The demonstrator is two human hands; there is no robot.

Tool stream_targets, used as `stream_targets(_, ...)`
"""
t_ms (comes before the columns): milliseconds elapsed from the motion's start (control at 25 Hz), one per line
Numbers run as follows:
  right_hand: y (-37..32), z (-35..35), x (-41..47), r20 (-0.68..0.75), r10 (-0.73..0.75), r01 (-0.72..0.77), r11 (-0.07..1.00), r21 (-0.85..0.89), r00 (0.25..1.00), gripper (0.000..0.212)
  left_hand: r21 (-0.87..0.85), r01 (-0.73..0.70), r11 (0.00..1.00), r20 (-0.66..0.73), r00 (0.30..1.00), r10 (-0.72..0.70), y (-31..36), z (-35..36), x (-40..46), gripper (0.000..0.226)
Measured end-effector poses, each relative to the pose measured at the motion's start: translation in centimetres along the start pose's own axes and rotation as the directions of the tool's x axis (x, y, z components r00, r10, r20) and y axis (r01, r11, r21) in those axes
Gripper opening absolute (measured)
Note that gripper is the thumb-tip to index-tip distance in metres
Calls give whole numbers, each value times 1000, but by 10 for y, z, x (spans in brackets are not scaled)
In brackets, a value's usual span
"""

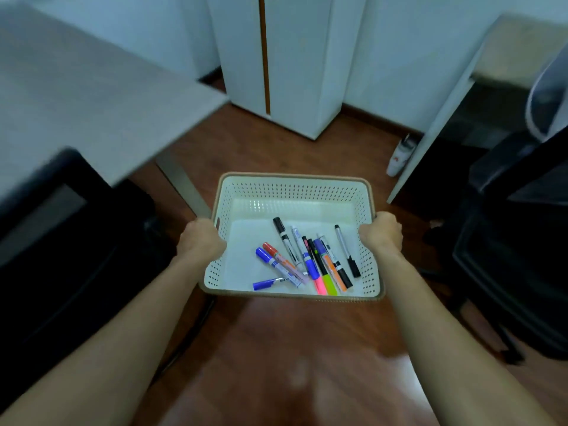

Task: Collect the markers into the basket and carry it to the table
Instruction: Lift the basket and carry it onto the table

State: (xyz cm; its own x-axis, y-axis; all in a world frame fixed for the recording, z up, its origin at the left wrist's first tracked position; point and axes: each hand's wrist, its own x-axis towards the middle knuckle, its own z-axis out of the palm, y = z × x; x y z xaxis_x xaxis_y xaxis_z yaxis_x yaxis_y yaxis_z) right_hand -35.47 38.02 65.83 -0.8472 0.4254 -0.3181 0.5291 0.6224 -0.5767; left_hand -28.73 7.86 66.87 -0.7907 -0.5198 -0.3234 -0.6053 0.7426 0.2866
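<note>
Over floor (276, 348), basket (295, 186) between grips.

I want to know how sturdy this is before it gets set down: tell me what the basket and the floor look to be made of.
Basket: likely moulded plastic, cream and matte, judging by the even rows of punched holes in its walls; the tan rim band looks woven, though it may be plastic too. Floor: reddish-brown wood or wood-look laminate, glossy, as it shows soft reflections; blur hides any grain.

basket (295, 192): perforated matt plastic; floor (276, 348): glossy wood; table (76, 96): smooth matt top
</note>
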Motion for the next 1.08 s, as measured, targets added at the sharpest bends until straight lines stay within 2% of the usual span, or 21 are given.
stream_targets(200,-109,-137,-38,-60,-116,120,991,65,991,23,-29,-82,996,-75,994,79,61,-160,-44,21)
stream_targets(360,-192,-231,-73,-84,-250,259,957,128,965,24,-31,-135,990,-155,979,129,93,-270,-84,6)
stream_targets(440,-229,-264,-90,-88,-321,331,930,156,943,22,-26,-139,990,-209,969,130,98,-318,-102,6)
stream_targets(560,-279,-294,-124,-113,-422,437,879,190,899,7,-48,-127,991,-283,953,108,85,-381,-124,7)
stream_targets(720,-339,-294,-169,-84,-529,533,816,222,845,9,-86,-91,992,-415,909,48,44,-449,-142,10)
stream_targets(840,-385,-265,-196,-56,-595,589,772,237,802,16,-114,-57,992,-458,889,-2,-2,-483,-146,11)
stream_targets(920,-419,-232,-215,-26,-638,626,745,230,769,22,-123,-31,992,-475,880,-31,-42,-496,-139,16)
stream_targets(1080,-481,-143,-254,84,-700,675,708,207,709,16,-147,96,984,-456,877,-154,-131,-513,-109,27)
